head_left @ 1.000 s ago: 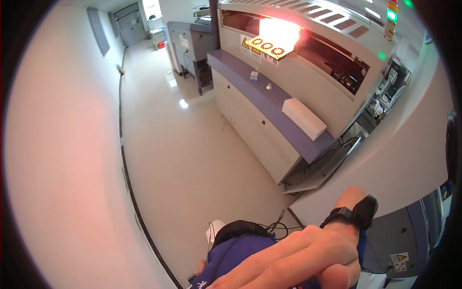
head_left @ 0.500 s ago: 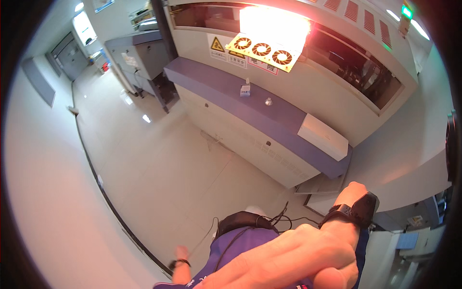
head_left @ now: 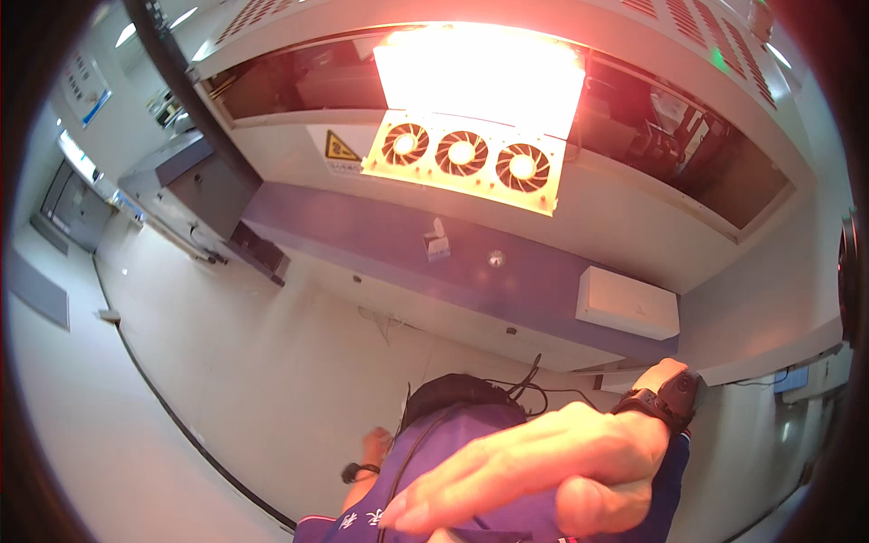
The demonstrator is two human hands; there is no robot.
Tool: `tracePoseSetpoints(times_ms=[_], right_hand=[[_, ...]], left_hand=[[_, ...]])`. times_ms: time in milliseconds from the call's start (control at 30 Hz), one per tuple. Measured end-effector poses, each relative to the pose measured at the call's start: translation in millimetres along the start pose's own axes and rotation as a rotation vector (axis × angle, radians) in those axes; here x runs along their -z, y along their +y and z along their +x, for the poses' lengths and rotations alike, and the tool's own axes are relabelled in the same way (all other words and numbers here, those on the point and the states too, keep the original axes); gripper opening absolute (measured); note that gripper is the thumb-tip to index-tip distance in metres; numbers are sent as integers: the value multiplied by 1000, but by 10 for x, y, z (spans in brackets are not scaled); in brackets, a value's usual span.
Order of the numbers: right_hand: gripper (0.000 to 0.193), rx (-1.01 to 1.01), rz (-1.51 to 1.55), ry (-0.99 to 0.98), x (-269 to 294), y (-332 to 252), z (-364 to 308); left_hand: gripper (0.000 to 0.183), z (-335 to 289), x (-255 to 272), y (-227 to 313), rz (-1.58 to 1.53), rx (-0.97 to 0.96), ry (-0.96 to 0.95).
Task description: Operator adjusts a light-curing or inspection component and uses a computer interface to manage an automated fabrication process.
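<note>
My right hand (head_left: 543, 462) is raised close in front of me, fingers stretched leftward across my purple shirt (head_left: 493, 430). Its thumb stands apart, and I see nothing held. A black strap with a small dark device (head_left: 670, 398) is around the wrist. At the lower left, my left hand (head_left: 377, 443) hangs low beside my body, with a black wristband (head_left: 359, 471) on its wrist. It is small and blurred, so its fingers are unclear. A thin black cable (head_left: 407, 462) runs down the shirt front.
Ahead stands a large pale machine with a purple ledge (head_left: 362, 222). A glaring lamp panel (head_left: 480, 77) with three fans (head_left: 463, 153) juts from it. The ledge bears a small box (head_left: 436, 247), a round silvery object (head_left: 495, 259) and a white case (head_left: 627, 301). Black cables (head_left: 534, 385) trail near my waist.
My view has shifted, so the machine and fans appear lower and larger. My left hand appears further right and higher. My right hand stays raised with fingers stretched.
</note>
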State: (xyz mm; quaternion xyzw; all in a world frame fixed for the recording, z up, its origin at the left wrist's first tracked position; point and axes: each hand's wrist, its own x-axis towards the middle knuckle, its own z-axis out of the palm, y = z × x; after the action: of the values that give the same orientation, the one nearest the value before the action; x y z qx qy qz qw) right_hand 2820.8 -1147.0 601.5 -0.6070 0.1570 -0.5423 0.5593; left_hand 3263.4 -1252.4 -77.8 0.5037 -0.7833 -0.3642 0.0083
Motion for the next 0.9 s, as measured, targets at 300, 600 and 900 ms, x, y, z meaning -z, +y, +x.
tracePoseSetpoints(times_ms=[300, 600, 900], right_hand=[[64, -42, -152, 417, 788, 497, 604], [46, -23, -203, 606, 1071, 788, 989], [27, -257, -473, 989, 1380, 1240, 38]], left_hand=[[43, 709, 946, -215, -161, 273, -299], [50, 2480, 2429, 17, -895, 715, -2], [56, 2327, 1906, 129, -549, 179, -459]])
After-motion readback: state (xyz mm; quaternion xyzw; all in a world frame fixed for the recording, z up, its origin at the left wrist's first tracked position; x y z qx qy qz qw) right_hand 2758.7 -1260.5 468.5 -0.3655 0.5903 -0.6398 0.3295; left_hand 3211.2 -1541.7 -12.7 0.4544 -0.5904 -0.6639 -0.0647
